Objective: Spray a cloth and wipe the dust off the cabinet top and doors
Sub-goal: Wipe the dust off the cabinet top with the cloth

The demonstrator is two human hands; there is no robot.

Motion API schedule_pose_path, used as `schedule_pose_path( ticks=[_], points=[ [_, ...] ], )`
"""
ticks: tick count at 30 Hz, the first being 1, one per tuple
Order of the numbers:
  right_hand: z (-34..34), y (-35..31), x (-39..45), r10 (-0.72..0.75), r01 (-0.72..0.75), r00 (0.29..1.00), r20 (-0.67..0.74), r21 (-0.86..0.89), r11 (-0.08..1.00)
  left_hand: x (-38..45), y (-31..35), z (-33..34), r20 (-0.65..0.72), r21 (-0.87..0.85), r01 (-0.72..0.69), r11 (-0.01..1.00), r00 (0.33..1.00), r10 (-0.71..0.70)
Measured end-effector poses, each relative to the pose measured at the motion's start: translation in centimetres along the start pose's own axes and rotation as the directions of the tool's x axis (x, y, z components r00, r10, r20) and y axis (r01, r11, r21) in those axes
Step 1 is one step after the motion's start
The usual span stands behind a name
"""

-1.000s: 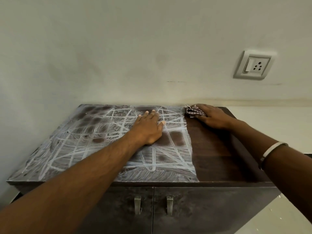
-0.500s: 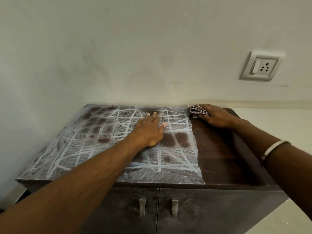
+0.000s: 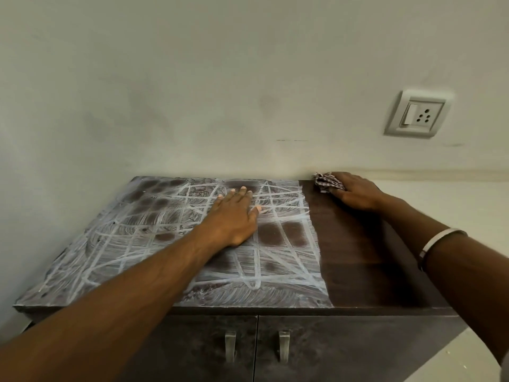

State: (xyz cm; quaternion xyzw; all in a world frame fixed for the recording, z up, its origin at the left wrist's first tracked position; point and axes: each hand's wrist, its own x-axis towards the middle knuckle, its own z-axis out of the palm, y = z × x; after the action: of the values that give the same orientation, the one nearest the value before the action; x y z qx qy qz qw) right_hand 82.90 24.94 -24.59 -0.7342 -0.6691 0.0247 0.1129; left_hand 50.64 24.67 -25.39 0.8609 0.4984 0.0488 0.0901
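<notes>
The dark wooden cabinet top (image 3: 358, 257) has a clean strip on its right side, while white streaky dust (image 3: 132, 238) covers the left and middle. My right hand (image 3: 355, 191) presses a crumpled checked cloth (image 3: 325, 181) onto the far right corner by the wall. My left hand (image 3: 234, 216) lies flat, fingers together, on the dusty part near the middle. Below the front edge are two dusty doors (image 3: 330, 351), each with a metal handle (image 3: 230, 346). No spray bottle is in view.
A pale wall rises right behind the cabinet. A white switch and socket plate (image 3: 417, 114) is mounted on it at the upper right. A light floor (image 3: 468, 359) shows past the cabinet's right side. A white bangle (image 3: 438, 241) circles my right wrist.
My right hand has kept the cloth at the far right corner, nudging it slightly further right along the wall. My left hand stays flat in the same spot. The camera shifted a little.
</notes>
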Motion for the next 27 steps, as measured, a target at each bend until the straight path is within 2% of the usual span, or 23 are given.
schedule_pose_path(
  ticks=[6,10,13,18,21,24,27],
  points=[
    [0.4,-0.6,1.2,0.119,-0.119,0.993,-0.009,-0.02,0.993,-0.1,-0.6,-0.4,-0.007,-0.019,0.006,1.0,1.0,-0.006],
    [0.6,-2.0,1.0,0.066,-0.065,0.998,0.012,-0.034,0.997,-0.2,-0.3,-0.3,-0.005,-0.018,0.003,1.0,1.0,-0.003],
    [0.2,-1.1,0.1,0.022,-0.023,0.999,0.042,0.022,1.0,-0.2,-0.4,-0.1,-0.017,-0.015,-0.018,1.0,1.0,0.018],
    [-1.1,3.9,-1.3,0.247,-0.246,0.969,-0.01,0.021,0.969,-0.5,-1.2,-0.3,-0.03,-0.019,-0.023,1.0,0.999,0.023],
    [-0.9,4.2,-0.6,0.3,-0.298,0.954,-0.016,0.078,0.951,-0.5,-1.1,-0.2,-0.029,-0.019,-0.041,0.999,0.999,0.04],
    [-1.0,3.3,-0.2,0.291,-0.29,0.956,-0.024,0.037,0.956,-0.7,-1.1,0.0,-0.021,-0.011,-0.043,0.999,0.999,0.042],
    [-0.7,1.3,0.0,0.208,-0.208,0.978,-0.027,0.008,0.978,-0.6,-1.0,0.1,-0.004,-0.013,-0.023,1.0,1.0,0.023]
  ],
)
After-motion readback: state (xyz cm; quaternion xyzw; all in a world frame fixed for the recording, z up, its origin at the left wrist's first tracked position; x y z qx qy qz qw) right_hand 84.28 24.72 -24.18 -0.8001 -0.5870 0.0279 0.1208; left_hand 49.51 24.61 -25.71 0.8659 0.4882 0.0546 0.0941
